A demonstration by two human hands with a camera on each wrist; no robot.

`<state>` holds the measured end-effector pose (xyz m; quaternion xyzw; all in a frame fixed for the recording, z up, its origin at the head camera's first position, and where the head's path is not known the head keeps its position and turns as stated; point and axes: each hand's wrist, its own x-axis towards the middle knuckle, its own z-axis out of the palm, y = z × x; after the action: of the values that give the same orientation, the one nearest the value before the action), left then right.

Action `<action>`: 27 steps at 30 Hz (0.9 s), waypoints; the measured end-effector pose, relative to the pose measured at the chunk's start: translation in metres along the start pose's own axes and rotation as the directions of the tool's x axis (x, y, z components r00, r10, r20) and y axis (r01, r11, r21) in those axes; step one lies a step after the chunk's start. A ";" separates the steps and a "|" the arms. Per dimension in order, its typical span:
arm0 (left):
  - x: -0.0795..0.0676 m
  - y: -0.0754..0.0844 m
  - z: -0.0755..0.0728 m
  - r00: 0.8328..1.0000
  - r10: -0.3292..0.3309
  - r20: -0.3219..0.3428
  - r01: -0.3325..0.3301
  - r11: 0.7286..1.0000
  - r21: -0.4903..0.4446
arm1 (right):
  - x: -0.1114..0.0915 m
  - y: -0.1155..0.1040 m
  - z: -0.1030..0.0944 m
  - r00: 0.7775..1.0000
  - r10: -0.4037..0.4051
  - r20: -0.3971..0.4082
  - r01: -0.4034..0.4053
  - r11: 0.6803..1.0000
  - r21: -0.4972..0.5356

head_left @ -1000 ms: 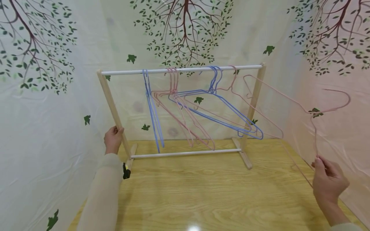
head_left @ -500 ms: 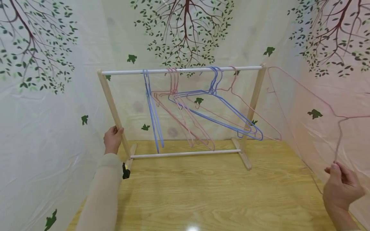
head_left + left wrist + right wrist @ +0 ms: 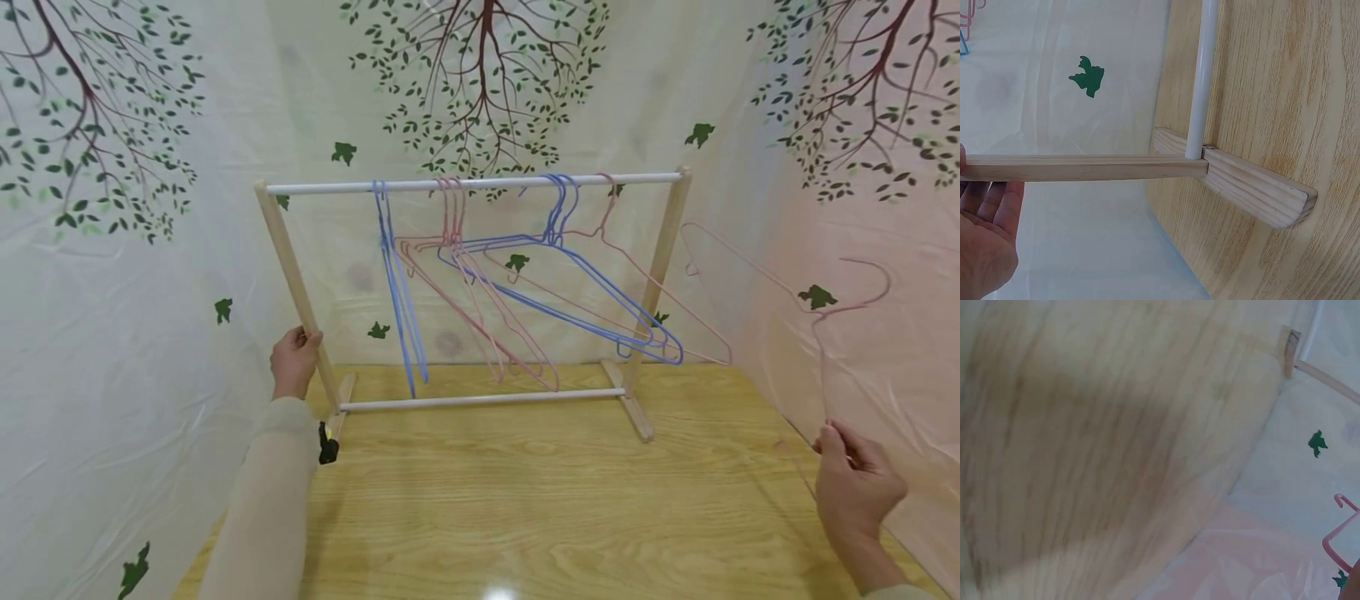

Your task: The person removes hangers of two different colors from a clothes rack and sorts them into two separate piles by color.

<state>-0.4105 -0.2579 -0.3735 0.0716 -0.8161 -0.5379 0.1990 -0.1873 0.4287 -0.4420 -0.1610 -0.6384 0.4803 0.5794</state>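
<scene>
In the head view my left hand [image 3: 294, 364] grips the left wooden post [image 3: 283, 250] of a small clothes rack. The left wrist view shows its fingers under the post [image 3: 1085, 169], partly cut off by the frame edge. At the right, beyond the rack, my right hand [image 3: 858, 475] pinches one arm of a pink clothes hanger [image 3: 822, 367], whose hook points right. Part of that hanger [image 3: 1325, 545] shows at the right wrist view's edge. From the white top bar [image 3: 322, 188] hang blue hangers [image 3: 390, 275], pink hangers [image 3: 517, 329], more blue hangers [image 3: 600, 283] and another pink hanger [image 3: 637, 269].
The rack stands on a wood-grain table [image 3: 487, 492], with a white lower bar [image 3: 480, 401] and wooden feet [image 3: 636, 414]. Pale sheets [image 3: 150, 358] printed with trees and leaves enclose the table. A small black object [image 3: 327, 444] sits by the left forearm.
My right hand first moved right with the pink hanger, then came back left, and the hanger turned in between. The left hand and the hangers on the rack stayed put.
</scene>
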 end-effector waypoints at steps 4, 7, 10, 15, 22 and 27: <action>0.002 0.001 0.000 1.000 0.004 -0.004 -0.004 1.000 -0.004 | -0.003 0.008 0.001 0.997 0.040 0.062 -0.038 0.999 -0.028; 0.004 0.001 0.000 1.000 0.001 -0.008 -0.001 1.000 0.004 | -0.006 0.012 0.002 0.990 0.089 0.107 -0.082 0.994 -0.074; 0.005 0.002 0.000 1.000 -0.003 -0.003 0.003 1.000 0.007 | -0.010 0.014 0.002 0.980 0.136 0.145 -0.117 0.984 -0.132; 0.006 0.001 0.000 1.000 -0.002 0.007 0.002 1.000 0.015 | -0.019 0.013 0.001 0.946 0.237 0.220 -0.196 0.962 -0.192; 0.007 0.001 0.000 1.000 0.003 0.009 -0.003 0.999 0.032 | -0.024 0.017 -0.004 0.870 0.358 0.340 -0.274 0.923 -0.269; 0.008 0.001 0.000 1.000 -0.002 0.016 0.002 1.000 0.010 | -0.029 0.022 -0.012 0.832 0.354 0.426 -0.226 0.919 -0.322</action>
<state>-0.4178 -0.2598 -0.3706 0.0690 -0.8203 -0.5344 0.1915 -0.1758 0.4225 -0.4781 -0.2079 -0.7858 0.5005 0.2981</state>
